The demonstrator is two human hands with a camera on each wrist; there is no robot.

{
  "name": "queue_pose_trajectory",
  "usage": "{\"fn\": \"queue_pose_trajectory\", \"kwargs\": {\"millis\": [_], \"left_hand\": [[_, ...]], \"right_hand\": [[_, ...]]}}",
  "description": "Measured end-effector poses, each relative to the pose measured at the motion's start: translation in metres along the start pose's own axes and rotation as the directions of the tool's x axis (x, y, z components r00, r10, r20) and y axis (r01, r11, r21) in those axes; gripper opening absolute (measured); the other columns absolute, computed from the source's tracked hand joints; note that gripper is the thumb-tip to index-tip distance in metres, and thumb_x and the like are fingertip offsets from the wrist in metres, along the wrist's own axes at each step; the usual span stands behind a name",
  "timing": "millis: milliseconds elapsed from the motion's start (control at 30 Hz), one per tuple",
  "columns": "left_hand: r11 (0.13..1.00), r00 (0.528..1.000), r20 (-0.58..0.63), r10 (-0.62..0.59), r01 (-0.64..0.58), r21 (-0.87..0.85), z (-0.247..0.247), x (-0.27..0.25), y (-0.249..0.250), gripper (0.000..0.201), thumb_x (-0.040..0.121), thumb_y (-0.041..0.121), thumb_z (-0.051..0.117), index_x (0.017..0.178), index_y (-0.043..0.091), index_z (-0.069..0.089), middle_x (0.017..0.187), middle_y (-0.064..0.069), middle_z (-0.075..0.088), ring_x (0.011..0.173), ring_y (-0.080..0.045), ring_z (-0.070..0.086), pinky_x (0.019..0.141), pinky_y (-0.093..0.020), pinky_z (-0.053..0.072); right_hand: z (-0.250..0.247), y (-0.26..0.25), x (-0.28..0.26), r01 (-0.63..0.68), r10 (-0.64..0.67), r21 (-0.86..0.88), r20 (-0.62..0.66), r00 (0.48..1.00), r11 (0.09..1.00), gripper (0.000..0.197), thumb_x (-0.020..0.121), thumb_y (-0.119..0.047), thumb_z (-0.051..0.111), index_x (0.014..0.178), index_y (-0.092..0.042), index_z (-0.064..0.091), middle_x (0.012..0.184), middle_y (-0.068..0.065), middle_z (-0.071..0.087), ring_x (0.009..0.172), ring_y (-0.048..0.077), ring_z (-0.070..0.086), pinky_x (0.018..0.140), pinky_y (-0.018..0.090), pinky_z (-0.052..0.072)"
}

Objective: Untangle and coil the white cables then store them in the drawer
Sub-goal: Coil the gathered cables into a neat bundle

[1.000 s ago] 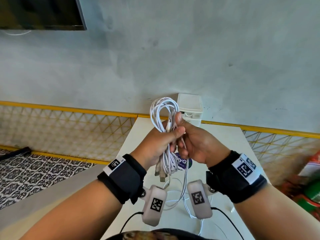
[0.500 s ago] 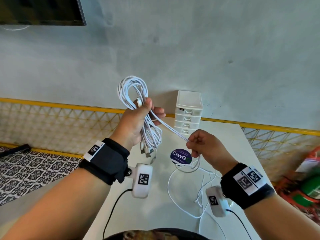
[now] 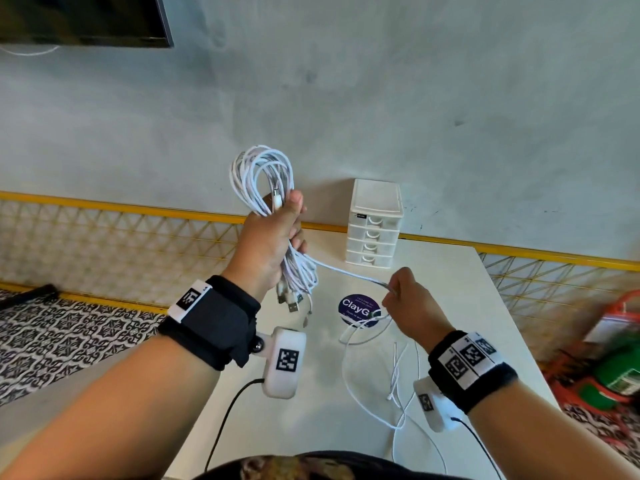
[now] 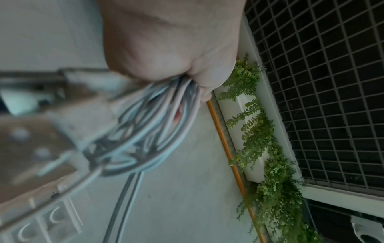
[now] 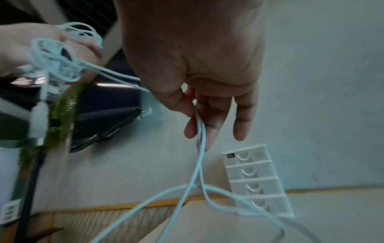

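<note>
My left hand [image 3: 273, 237] grips a coil of white cables [image 3: 258, 171] raised above the table's left part; its loops stick up over the fist and USB plugs [image 3: 292, 304] dangle below. In the left wrist view the coil's loops [image 4: 149, 131] hang out of the fist. Two strands [image 3: 346, 273] run from the coil to my right hand [image 3: 405, 299], which pinches them between thumb and fingers [image 5: 209, 125]. Loose white cable [image 3: 391, 386] trails from there over the white table [image 3: 478, 306]. A small white drawer unit [image 3: 375, 223] with several shut drawers stands at the table's back edge.
A round purple sticker [image 3: 358, 310] lies on the table under the strands. A grey wall [image 3: 381, 98] rises behind the table. Patterned floor [image 3: 69, 337] lies to the left, and red and green items [image 3: 616, 358] sit on the right.
My hands have drawn apart: the left one carried the coil up and to the left, while the right one slid down along the strands towards the table.
</note>
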State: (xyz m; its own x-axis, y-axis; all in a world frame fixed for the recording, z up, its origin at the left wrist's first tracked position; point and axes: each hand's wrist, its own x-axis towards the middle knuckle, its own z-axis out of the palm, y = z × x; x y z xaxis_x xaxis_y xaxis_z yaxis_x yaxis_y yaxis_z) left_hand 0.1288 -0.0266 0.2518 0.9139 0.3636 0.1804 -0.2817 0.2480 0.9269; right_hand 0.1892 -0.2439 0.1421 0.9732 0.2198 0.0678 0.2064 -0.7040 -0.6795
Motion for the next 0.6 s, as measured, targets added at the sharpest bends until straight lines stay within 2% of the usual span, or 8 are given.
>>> {"fn": "queue_pose_trajectory", "kwargs": {"millis": [100, 167, 233, 300, 367, 433, 533, 600], "left_hand": [[0.915, 0.989, -0.056, 0.134, -0.102, 0.390, -0.008, 0.003, 0.000, 0.041, 0.087, 0.042, 0.063, 0.055, 0.019, 0.053, 0.043, 0.003, 0.045, 0.045, -0.019, 0.042, 0.057, -0.033, 0.042], [0.815, 0.989, 0.006, 0.145, -0.123, 0.566, -0.008, 0.000, -0.002, 0.038, 0.086, 0.046, 0.062, 0.063, 0.016, 0.064, 0.056, 0.000, 0.062, 0.052, -0.015, 0.051, 0.062, -0.032, 0.045], [0.751, 0.991, 0.116, 0.067, -0.126, 0.648, 0.000, -0.007, -0.007, 0.029, 0.090, 0.047, 0.057, 0.086, 0.023, 0.072, 0.067, 0.004, 0.068, 0.051, -0.002, 0.053, 0.057, -0.024, 0.045], [0.678, 0.979, 0.192, -0.064, -0.099, 0.729, 0.013, -0.014, -0.016, 0.030, 0.091, 0.049, 0.053, 0.096, 0.024, 0.069, 0.061, 0.005, 0.062, 0.045, 0.001, 0.051, 0.050, -0.019, 0.040], [0.676, 0.955, 0.257, -0.147, -0.093, 0.731, 0.027, -0.020, -0.025, 0.025, 0.091, 0.042, 0.056, 0.089, 0.021, 0.069, 0.061, 0.004, 0.064, 0.043, -0.002, 0.051, 0.049, -0.020, 0.040], [0.700, 0.938, 0.312, -0.147, -0.124, 0.703, 0.034, -0.023, -0.028, 0.020, 0.089, 0.030, 0.061, 0.073, 0.021, 0.067, 0.062, 0.005, 0.066, 0.041, 0.002, 0.050, 0.046, -0.018, 0.041], [0.668, 0.964, 0.263, -0.047, -0.165, 0.726, 0.032, -0.019, -0.025, 0.032, 0.086, 0.025, 0.065, 0.058, 0.024, 0.051, 0.051, 0.007, 0.048, 0.035, -0.001, 0.040, 0.038, -0.012, 0.033], [0.713, 0.982, 0.184, 0.043, -0.159, 0.682, 0.025, -0.010, -0.019, 0.034, 0.086, 0.022, 0.065, 0.058, 0.024, 0.045, 0.050, 0.008, 0.040, 0.036, -0.002, 0.034, 0.039, -0.014, 0.030]], "right_hand": [[-0.010, 0.000, 0.000, -0.038, 0.050, 0.340, -0.026, 0.998, 0.940, 0.016, 0.088, -0.007, 0.051, 0.083, -0.019, 0.042, 0.077, 0.006, 0.071, 0.073, 0.028, 0.066, 0.070, 0.037, 0.049], [-0.017, -0.015, -0.001, 0.007, -0.010, 0.457, 0.004, 1.000, 0.890, 0.019, 0.092, -0.004, 0.049, 0.083, -0.019, 0.042, 0.071, 0.005, 0.071, 0.061, 0.026, 0.061, 0.065, 0.036, 0.047], [-0.025, -0.037, 0.000, 0.075, -0.108, 0.443, 0.048, 0.993, 0.893, 0.019, 0.094, -0.009, 0.048, 0.083, -0.023, 0.041, 0.065, 0.003, 0.069, 0.054, 0.023, 0.050, 0.057, 0.034, 0.041], [-0.031, -0.058, 0.000, 0.132, -0.179, 0.438, 0.068, 0.981, 0.889, 0.018, 0.093, -0.013, 0.048, 0.083, -0.026, 0.041, 0.062, 0.003, 0.068, 0.055, 0.023, 0.044, 0.055, 0.034, 0.037], [-0.035, -0.069, 0.002, 0.180, -0.215, 0.401, 0.042, 0.976, 0.898, 0.016, 0.092, -0.013, 0.046, 0.086, -0.026, 0.043, 0.062, 0.003, 0.067, 0.054, 0.021, 0.048, 0.054, 0.030, 0.039], [-0.038, -0.073, 0.003, 0.205, -0.220, 0.327, 0.009, 0.975, 0.922, 0.013, 0.090, -0.011, 0.043, 0.092, -0.023, 0.046, 0.067, 0.002, 0.067, 0.055, 0.015, 0.058, 0.054, 0.024, 0.044], [-0.034, -0.054, 0.009, 0.137, -0.152, 0.178, 0.070, 0.986, 0.974, 0.013, 0.087, -0.011, 0.043, 0.087, -0.024, 0.045, 0.075, 0.002, 0.070, 0.057, 0.019, 0.060, 0.047, 0.023, 0.043], [-0.028, -0.027, 0.014, 0.073, -0.071, -0.017, 0.135, 0.988, 0.997, 0.013, 0.085, -0.011, 0.046, 0.083, -0.023, 0.044, 0.081, 0.002, 0.068, 0.068, 0.024, 0.063, 0.054, 0.026, 0.045]]}}
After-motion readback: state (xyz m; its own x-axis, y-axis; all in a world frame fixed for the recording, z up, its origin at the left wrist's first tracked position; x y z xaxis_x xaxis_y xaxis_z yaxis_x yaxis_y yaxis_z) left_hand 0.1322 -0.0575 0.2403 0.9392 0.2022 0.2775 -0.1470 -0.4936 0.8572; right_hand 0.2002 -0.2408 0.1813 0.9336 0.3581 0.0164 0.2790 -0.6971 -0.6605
